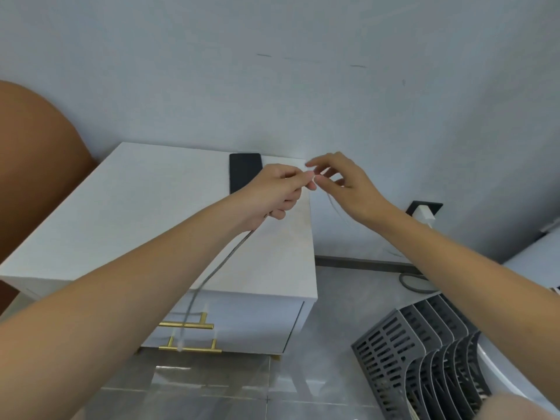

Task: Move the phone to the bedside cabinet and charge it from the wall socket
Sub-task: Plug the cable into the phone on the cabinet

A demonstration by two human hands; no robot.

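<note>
Black, flat, rectangular phone (pixel 245 171) lies on your smooth white bedside cabinet (pixel 121 213). Your left hand (pixel 277 192) pinches a thin grey cable (pixel 212 277); your right hand (pixel 342 180), fingers loosely spread, touches its end.

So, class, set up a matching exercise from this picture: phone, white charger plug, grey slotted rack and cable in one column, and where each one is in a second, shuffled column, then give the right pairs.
Things:
1. phone
2. white charger plug
3. grey slotted rack
4. cable

Places:
A. on the floor, lower right
B. held in the left hand, trailing over the cabinet front
C. in the wall socket
D. flat on the bedside cabinet, by the wall

Pairs: 1-D, 2-C, 3-A, 4-B
</note>
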